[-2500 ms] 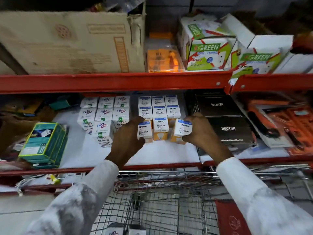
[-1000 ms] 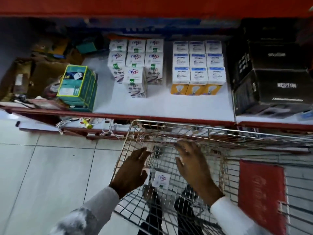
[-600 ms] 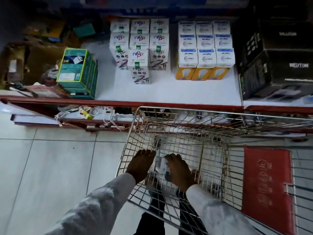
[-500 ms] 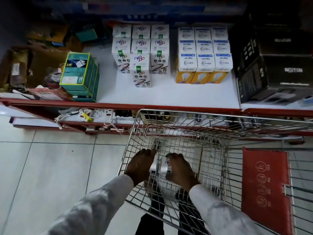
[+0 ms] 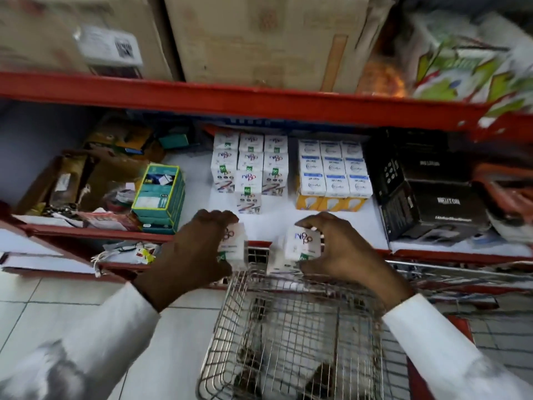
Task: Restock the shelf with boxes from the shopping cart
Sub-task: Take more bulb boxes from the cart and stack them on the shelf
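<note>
Both hands up over the front rim of the shopping cart [image 5: 291, 327], level with the front edge of the shelf [image 5: 277, 223]. Left hand [image 5: 191, 256] is clamped on one small white box [image 5: 234, 245], fingers over its top, thumb below. Right hand [image 5: 343, 251] grips a second white box [image 5: 301, 243], fingers curled on the top edge and right side, thumb under it. Another pale box seems to sit just left of and behind that one; too blurred to be sure. The two hands are apart, with a clear gap between the boxes.

On the shelf: a block of matching white boxes [image 5: 249, 166] toward the back centre, one box of the middle column sticking out nearer the front edge. Right beside it, a block of white-and-blue boxes with yellow bases [image 5: 334, 174]. Black boxes [image 5: 427, 194] fill the right end. A teal box stack [image 5: 160, 194] sits left of centre near the front edge, loose clutter toward the left end.

Upper shelf carries big cardboard cartons [image 5: 265, 39]. The cart's inside is dim and I can't tell what lies in it. Frame has motion blur.
</note>
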A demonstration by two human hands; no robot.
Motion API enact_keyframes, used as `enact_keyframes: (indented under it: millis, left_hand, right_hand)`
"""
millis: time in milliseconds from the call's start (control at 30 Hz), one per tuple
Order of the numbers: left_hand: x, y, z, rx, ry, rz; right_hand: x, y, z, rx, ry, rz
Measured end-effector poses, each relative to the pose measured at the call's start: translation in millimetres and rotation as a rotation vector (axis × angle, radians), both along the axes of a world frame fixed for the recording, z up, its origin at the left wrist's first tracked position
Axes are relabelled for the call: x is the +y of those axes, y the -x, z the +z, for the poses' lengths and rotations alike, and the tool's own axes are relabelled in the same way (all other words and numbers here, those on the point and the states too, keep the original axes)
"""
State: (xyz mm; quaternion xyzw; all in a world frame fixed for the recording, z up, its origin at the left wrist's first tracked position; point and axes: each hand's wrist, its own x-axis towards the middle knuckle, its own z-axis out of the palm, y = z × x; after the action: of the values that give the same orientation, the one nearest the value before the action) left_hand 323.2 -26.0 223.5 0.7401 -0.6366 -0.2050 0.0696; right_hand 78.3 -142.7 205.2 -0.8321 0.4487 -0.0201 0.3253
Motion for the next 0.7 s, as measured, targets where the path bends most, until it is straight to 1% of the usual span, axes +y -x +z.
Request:
enact_keyframes:
  millis: [100,233,400,533,700]
  left_hand:
    - [-29,-27,2,-0.076,0.095,0.023]
    - [-63,-53,-17,-0.189,0.117,0.093]
    - [-97,-68,-45,-0.140,0.140,0.164]
    - [-115,-73,-62,-0.092,0.140,0.180]
    - [-128,-73,-66,-0.103,0.159,0.165]
  right_hand:
    - [-25,-24,16,0.011,0.126,0.011]
    - [-55,-56,10,0.068,0.257,0.020]
    - [-84,-86,-13,0.148,0.294,0.022]
    - [-99,-96,-30,0.134,0.321,0.009]
    - [-108,-104,-41,0.132,0.344,0.037]
